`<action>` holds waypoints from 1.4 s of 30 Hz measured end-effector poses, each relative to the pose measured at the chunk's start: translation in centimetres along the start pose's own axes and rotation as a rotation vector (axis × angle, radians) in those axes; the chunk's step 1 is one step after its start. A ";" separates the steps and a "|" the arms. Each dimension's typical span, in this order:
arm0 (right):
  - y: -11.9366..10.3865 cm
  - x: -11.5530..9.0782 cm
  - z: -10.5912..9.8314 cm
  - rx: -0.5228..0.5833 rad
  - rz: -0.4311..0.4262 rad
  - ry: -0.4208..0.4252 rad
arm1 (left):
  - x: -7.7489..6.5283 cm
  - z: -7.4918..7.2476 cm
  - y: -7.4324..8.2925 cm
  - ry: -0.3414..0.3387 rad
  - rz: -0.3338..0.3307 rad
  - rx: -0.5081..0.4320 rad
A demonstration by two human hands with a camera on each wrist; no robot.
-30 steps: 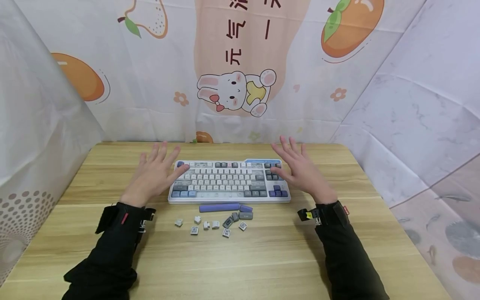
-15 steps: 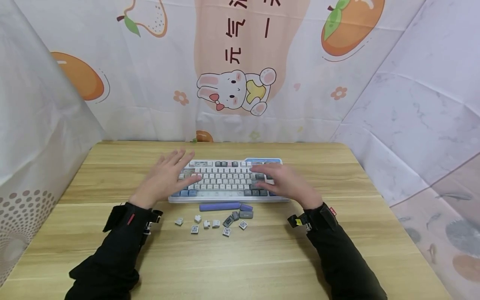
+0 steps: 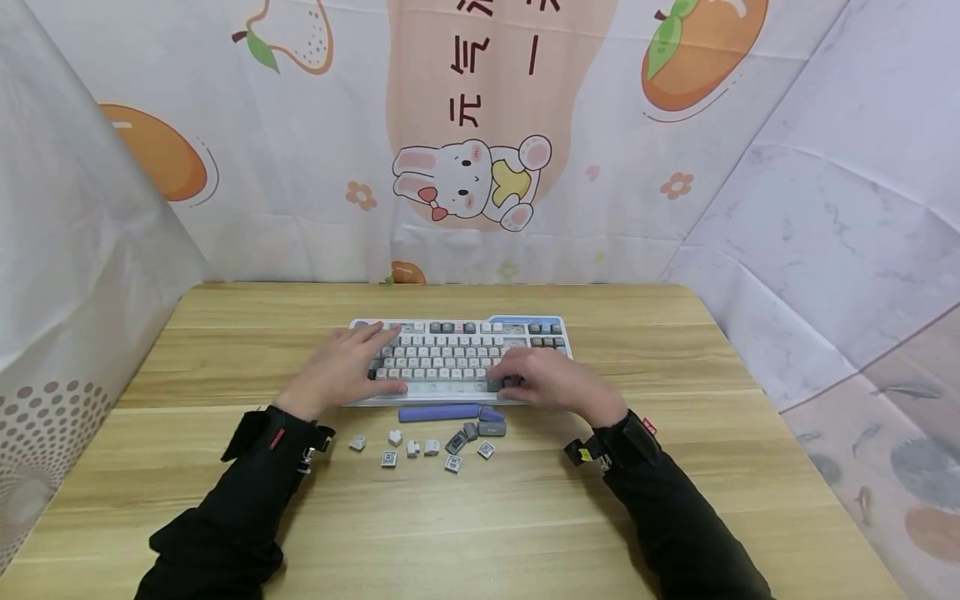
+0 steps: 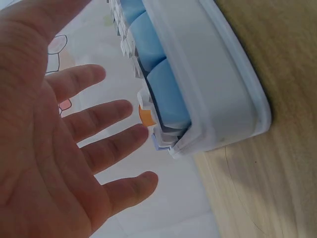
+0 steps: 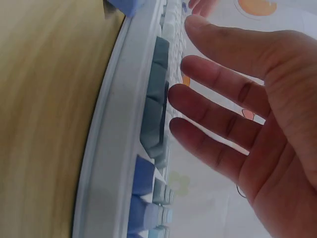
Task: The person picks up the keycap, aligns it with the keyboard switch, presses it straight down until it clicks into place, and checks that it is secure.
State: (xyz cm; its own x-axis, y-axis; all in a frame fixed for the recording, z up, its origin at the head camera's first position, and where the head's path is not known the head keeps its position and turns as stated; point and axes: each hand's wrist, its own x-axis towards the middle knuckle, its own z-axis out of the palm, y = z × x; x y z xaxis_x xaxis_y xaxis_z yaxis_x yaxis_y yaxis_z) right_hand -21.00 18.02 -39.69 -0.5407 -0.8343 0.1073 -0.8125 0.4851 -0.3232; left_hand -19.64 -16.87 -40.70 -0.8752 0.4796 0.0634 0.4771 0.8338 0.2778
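A white keyboard (image 3: 431,363) with white, grey, blue and purple keys lies at the middle of the table; some key positions have no keycap. My left hand (image 3: 333,372) is over its left end, fingers spread, holding nothing. In the left wrist view these fingers (image 4: 116,151) are beside the blue corner keys (image 4: 168,94). Over the lower right part is my right hand (image 3: 558,379), its palm without anything in it. The right wrist view has its gently bent fingers (image 5: 213,106) close to the grey keys (image 5: 154,119); whether they touch cannot be told.
In front of the keyboard lie a long purple spacebar keycap (image 3: 438,414) and a short purple keycap (image 3: 491,415). Several loose white keycaps (image 3: 431,448) and grey keycaps (image 3: 492,429) are scattered nearer. A printed curtain (image 3: 300,217) hangs behind the wooden table (image 3: 480,533).
Both hands have moved inward and lower over the keyboard, the left to the right, the right to the left. The right fingers went from spread to gently bent. Loose keycaps stayed put.
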 end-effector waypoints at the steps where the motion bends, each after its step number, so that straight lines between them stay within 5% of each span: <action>1: -0.1 0.0 0.1 -0.002 -0.003 -0.010 | 0.0 0.1 0.0 -0.006 -0.003 -0.003; 19: -1.1 0.4 1.0 0.061 0.032 -0.150 | -0.2 0.1 0.2 -0.066 -0.041 -0.034; 42: -2.0 0.6 1.0 0.001 0.064 -0.239 | -0.1 0.3 0.3 -0.072 -0.057 -0.021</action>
State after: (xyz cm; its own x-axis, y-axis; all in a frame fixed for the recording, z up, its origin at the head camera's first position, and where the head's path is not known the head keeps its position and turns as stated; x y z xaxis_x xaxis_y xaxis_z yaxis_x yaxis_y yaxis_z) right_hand -19.49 16.35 -39.91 -0.5240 -0.8404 -0.1384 -0.7782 0.5385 -0.3231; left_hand -19.42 -16.61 -40.89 -0.8926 0.4503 -0.0220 0.4240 0.8549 0.2989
